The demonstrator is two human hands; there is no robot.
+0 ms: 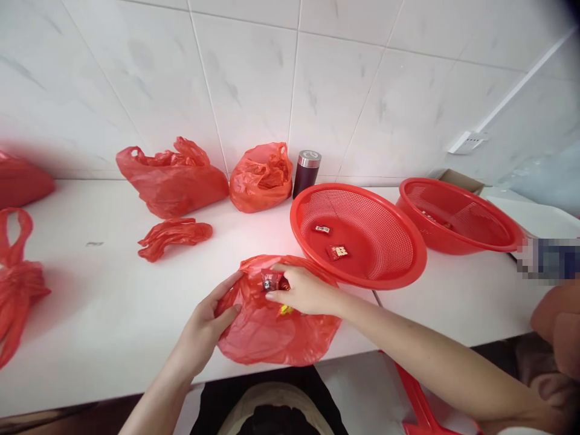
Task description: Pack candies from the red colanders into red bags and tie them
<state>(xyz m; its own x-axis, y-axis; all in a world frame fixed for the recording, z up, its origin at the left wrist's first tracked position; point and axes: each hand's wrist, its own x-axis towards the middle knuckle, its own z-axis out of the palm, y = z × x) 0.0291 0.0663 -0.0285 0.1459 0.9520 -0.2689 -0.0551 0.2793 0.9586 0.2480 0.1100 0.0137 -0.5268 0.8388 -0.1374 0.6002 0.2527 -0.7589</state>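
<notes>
A red plastic bag (276, 344) lies spread at the table's front edge with its mouth open. My left hand (205, 331) pinches the bag's left rim between thumb and fingers. Over the bag's opening, my right hand (302, 290) is closed around small wrapped snacks; a dark red packet (270, 280) shows between its fingers and thumb. Just below that hand a yellow wrapper (286, 310) lies in the bag. Right behind the bag stands a red perforated basket (385, 241), with a red packet (336, 252) and a small whitish packet (322, 229) on its bottom.
Filled red bags (181, 184) and a dark tumbler (307, 172) stand along the tiled wall. A crumpled red bag (174, 235) lies left of centre, a knotted one (20, 284) farther left. Another red basket (462, 235) is at right, near another person's arm (557, 320).
</notes>
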